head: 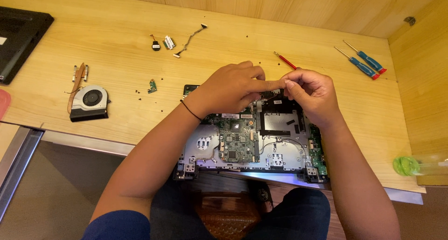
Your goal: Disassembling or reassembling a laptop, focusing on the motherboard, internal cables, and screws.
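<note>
Knees in dark blue trousers [298, 207] sit closest, under the desk edge. Pale wooden desk [116, 30] carries an opened laptop base with green circuit board and silver metal frame [242, 144], overhanging the near edge a little. Left hand [231, 88] and right hand [310, 93] meet over the base's far edge, fingertips pinched together on something small there; what exactly is gripped, cannot tell. Board looks stiff but fragile, light, with thin wires; safer to hold by the metal frame or hinge corners, not the components. Black panel [21, 37] lies far left, black cooling fan with copper pipe [88, 102] left of the base. Two blue-handled screwdrivers [364, 62] rest far right, a red-handled screwdriver [285, 60] just behind the hands. Small loose parts: black coin cell with wires [155, 45], thin grey cable [190, 40]. Open desk between fan and base; wooden walls close off rear and right.
</note>
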